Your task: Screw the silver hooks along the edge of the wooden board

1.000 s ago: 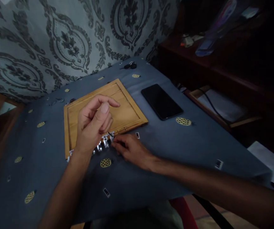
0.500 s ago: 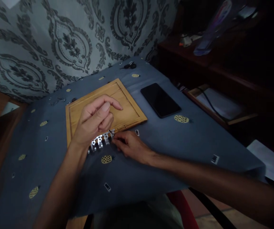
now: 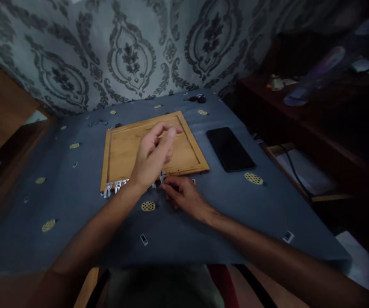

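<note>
A yellow-brown wooden panel (image 3: 123, 147) with a raised border lies on the cloth. Along its near edge runs a row of small silver metal clips (image 3: 117, 186), partly hidden by my left wrist. My left hand (image 3: 154, 152) hovers above the panel, its fingers curled and thumb close to the index finger; whatever they may hold is hidden. At the near edge, the closed fingertips of my right hand (image 3: 182, 192) pinch the lower end of a metal clip (image 3: 162, 176). Small dark holes show in the edge to the right of it.
A black smartphone (image 3: 229, 149) lies right of the panel. Dark small items (image 3: 197, 99) rest at the table's back, and what looks like eyeglasses (image 3: 97, 122) lies at the back left. A dark red cabinet (image 3: 287, 102) with an open drawer (image 3: 306, 171) stands at the right.
The camera view has swung, shifting the scene rightward. My left hand's thumb and index finger have come closer together over the panel. My right hand stays at the clip on the near edge.
</note>
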{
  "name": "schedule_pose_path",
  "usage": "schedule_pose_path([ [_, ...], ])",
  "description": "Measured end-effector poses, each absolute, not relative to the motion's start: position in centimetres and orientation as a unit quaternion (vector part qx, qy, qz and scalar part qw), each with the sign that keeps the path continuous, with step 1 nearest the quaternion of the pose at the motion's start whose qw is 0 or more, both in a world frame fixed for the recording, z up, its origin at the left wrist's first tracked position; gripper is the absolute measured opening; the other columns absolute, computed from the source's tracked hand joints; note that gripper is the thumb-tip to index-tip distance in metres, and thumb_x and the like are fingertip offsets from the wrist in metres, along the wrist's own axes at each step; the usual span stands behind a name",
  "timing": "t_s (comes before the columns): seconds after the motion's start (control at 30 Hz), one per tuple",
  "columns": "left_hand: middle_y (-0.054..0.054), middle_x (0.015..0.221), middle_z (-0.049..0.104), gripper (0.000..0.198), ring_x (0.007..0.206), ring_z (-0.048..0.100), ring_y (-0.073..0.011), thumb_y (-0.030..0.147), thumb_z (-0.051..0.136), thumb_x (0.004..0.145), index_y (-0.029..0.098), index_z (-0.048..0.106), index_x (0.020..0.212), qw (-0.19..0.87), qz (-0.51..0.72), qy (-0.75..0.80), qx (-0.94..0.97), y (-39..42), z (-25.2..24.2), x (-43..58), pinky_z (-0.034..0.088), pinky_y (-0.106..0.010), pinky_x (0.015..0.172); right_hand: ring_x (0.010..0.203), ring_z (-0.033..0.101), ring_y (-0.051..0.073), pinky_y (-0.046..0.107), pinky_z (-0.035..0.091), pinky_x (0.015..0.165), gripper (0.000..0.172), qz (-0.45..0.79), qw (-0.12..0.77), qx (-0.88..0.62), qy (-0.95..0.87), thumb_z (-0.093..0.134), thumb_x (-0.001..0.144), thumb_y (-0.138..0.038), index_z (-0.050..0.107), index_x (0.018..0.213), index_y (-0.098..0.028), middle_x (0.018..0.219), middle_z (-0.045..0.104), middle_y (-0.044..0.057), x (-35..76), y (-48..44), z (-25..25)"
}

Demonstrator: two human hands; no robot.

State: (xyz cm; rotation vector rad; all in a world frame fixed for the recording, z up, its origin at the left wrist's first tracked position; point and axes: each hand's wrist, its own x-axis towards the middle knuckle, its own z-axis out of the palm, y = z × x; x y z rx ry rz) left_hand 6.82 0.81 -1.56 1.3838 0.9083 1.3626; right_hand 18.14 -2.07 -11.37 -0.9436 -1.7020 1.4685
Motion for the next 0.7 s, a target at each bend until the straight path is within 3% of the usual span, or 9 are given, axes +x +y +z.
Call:
schedule_pose_path([
  [0.17,0.009,0.049,0.030,0.025,0.041,0.025,-0.0061,0.044,0.055,0.094,0.020,0.057,0.088,0.491,0.563,0.346,0.568,1.6,-1.9,6.6,0.021,-0.021,0.041,0.035,0.044,0.007,0.020,0.031,0.037,0.028,0.592,0.301,-0.399,-0.632,0.059,0.085,-0.044,0.058,0.072,-0.019,0.056,0.055,-0.004,18.0,-2.2,-11.1],
  [0.53,0.010,0.046,0.028,0.021,0.039,0.027,-0.0058,0.025,0.038,0.102,0.018,0.051,0.087,0.592,0.463,0.279,0.597,2.3,-0.9,4.5,0.021,-0.021,0.043,0.035,0.040,0.006,0.021,0.031,0.038,0.048,0.588,0.273,-0.440,-0.622,0.067,0.076,-0.065,0.061,0.074,-0.018,0.054,0.054,-0.004,17.7,-2.4,-10.0],
  [0.7,0.008,0.056,0.037,0.023,0.051,0.037,-0.0058,0.024,0.044,0.100,0.016,0.048,0.079,0.523,0.451,0.350,0.633,1.8,0.0,4.0,0.030,-0.021,0.052,0.036,0.039,0.006,0.020,0.031,0.038,0.049,0.576,0.276,-0.454,-0.621,0.070,0.075,-0.065,0.063,0.076,-0.017,0.055,0.054,-0.005,17.5,-2.7,-9.7],
])
